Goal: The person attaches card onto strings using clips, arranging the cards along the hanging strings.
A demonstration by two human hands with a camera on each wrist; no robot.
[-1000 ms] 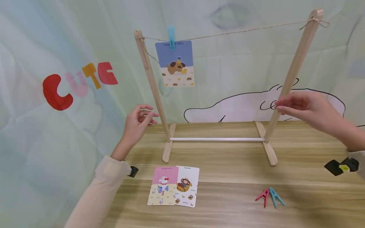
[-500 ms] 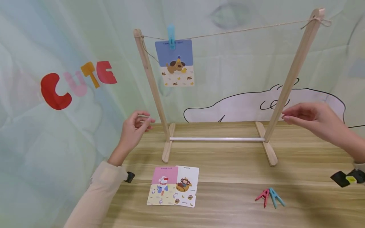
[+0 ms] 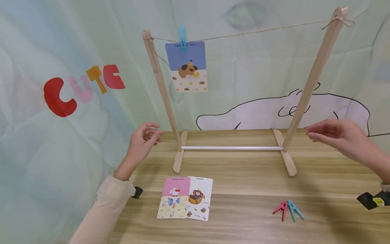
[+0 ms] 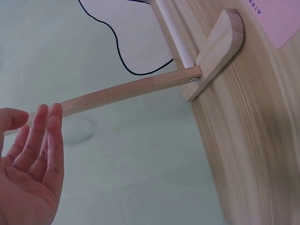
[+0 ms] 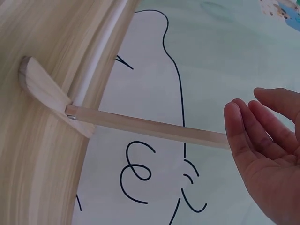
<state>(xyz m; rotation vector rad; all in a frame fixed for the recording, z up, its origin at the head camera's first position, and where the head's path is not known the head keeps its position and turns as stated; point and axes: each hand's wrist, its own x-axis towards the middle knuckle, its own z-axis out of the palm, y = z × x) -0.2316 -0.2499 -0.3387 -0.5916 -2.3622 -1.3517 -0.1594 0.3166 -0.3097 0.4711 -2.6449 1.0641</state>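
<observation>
The wooden stand (image 3: 232, 148) is upright on the tabletop (image 3: 243, 203), its long axis running from nine o'clock to three on the head view's clock, along the white rod (image 3: 213, 148) low down. From the grip of the left hand (image 3: 141, 145) it lies toward three o'clock, the left post (image 3: 162, 86) just beside the fingertips; from the grip of the right hand (image 3: 344, 138) it lies toward nine, the right post (image 3: 313, 76) likewise close. A narrow gap shows at each post, and I cannot tell which hand is nearer. Both grips are loosely spread, fingers softly bent, the thumb apart from them in the wrist views, with nothing held in either. Counted, there is one stand with two posts, two feet (image 3: 287, 164) and one rod, and one string (image 3: 262, 31) stretched between the post tops. One dog card (image 3: 188, 69) hangs near the string's nine o'clock end from one blue clip (image 3: 182, 40), at one o'clock from the left hand. Two more cards lie between four and five o'clock from that hand: one rabbit card (image 3: 173, 200) overlapping the nine o'clock edge of one monkey card (image 3: 199, 200). Two more clips, a red clip (image 3: 284, 208) and a teal clip (image 3: 292, 207), lie side by side at seven o'clock from the right hand, well apart from the cards.
</observation>
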